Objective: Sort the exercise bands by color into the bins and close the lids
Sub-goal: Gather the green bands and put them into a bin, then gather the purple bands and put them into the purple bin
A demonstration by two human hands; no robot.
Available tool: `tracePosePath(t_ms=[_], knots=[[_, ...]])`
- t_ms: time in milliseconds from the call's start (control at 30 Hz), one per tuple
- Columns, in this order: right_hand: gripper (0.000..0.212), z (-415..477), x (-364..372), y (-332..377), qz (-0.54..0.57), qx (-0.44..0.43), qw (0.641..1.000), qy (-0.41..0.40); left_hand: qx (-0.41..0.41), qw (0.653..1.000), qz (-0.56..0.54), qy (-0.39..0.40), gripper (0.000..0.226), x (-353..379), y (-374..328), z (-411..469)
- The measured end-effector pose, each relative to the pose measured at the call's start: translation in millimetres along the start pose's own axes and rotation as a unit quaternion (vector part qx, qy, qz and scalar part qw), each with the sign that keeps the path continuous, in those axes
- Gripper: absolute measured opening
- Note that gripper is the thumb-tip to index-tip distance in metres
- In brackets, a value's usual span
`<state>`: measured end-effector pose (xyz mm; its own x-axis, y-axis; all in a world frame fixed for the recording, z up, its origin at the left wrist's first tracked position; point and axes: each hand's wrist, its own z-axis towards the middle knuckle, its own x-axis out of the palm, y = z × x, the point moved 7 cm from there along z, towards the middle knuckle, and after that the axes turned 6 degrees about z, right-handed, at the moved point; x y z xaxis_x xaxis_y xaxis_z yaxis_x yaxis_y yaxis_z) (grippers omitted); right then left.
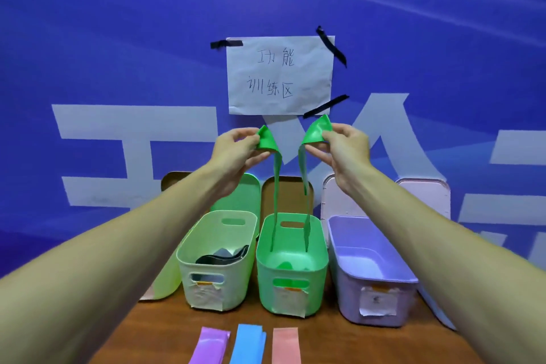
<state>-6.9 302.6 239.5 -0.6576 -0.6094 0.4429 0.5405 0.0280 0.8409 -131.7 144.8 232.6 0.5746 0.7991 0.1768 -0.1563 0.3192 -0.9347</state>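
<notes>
Both hands hold a green exercise band point(277, 186) high above the green bin point(291, 267). My left hand point(236, 154) pinches one end and my right hand point(342, 148) pinches the other. The band's loop hangs down into the green bin, which has some green material at its bottom. A pale green bin point(212, 260) to its left holds dark bands point(224, 255). On the right stands a purple bin point(369, 272). On the table's near edge lie a purple band point(209, 346), a blue band point(247, 344) and a pink band point(286, 346).
Open lids point(295, 195) lean behind the bins against a blue wall with a taped paper sign point(280, 75). A yellow-green bin point(168, 281) sits partly hidden behind my left arm. Another bin's edge point(437, 310) shows behind my right arm. The table point(165, 331) is brown wood.
</notes>
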Motion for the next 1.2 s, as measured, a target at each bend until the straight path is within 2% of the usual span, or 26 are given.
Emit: tracePosePath(t_ms=[67, 133, 200, 267, 333, 467, 567, 633, 700, 767, 833, 900, 1000, 1067, 1133, 1200], knots=[[0.020, 11, -5, -25, -0.044, 0.025, 0.999, 0.003, -0.014, 0.998, 0.057, 0.004, 0.018, 6, 25, 11], [0.023, 12, -16, -66, -0.142, 0.082, 0.986, 0.030, -0.045, 0.984, 0.164, 0.050, 0.025, 10, 62, 11], [0.030, 2, -26, -104, -0.254, 0.134, 0.953, 0.094, -0.064, 0.938, 0.310, 0.142, 0.031, 11, 100, -2], [0.033, -10, -36, -127, -0.393, 0.128, 0.895, 0.167, -0.060, 0.887, 0.409, 0.205, 0.035, 6, 123, -19], [0.025, -24, -41, -136, -0.474, 0.103, 0.848, 0.214, -0.042, 0.876, 0.433, 0.208, 0.032, -5, 128, -34], [0.014, -53, -40, -154, -0.421, 0.131, 0.858, 0.262, -0.037, 0.879, 0.428, 0.208, 0.019, -39, 134, -63], [0.014, -83, -30, -179, -0.425, 0.143, 0.838, 0.311, -0.069, 0.877, 0.425, 0.214, 0.018, -73, 162, -89], [0.015, -105, -22, -200, -0.468, 0.117, 0.801, 0.355, -0.077, 0.876, 0.429, 0.205, 0.020, -96, 187, -108], [0.016, -129, -14, -223, -0.526, 0.079, 0.746, 0.402, -0.095, 0.874, 0.440, 0.184, 0.023, -122, 216, -129], [0.019, -149, -12, -248, -0.552, 0.083, 0.712, 0.425, -0.123, 0.874, 0.443, 0.158, 0.021, -145, 245, -147], [0.023, -162, -12, -268, -0.549, 0.100, 0.713, 0.424, -0.120, 0.875, 0.456, 0.108, 0.024, -164, 263, -153], [0.025, -167, -8, -283, -0.539, 0.095, 0.728, 0.413, -0.122, 0.885, 0.450, 0.019, 0.028, -178, 270, -148], [0.027, -166, -3, -301, -0.529, 0.077, 0.759, 0.372, -0.153, 0.888, 0.425, -0.084, 0.018, -189, 279, -143], [0.026, -166, -8, -317, -0.494, 0.088, 0.800, 0.331, -0.125, 0.865, 0.480, -0.073, 0.016, -186, 283, -142], [0.024, -167, -18, -328, -0.463, 0.080, 0.841, 0.267, -0.089, 0.827, 0.555, -0.022, 0.019, -176, 287, -143], [0.021, -169, -28, -332, -0.452, 0.043, 0.868, 0.200, -0.082, 0.818, 0.569, -0.004, 0.021, -173, 289, -141]])
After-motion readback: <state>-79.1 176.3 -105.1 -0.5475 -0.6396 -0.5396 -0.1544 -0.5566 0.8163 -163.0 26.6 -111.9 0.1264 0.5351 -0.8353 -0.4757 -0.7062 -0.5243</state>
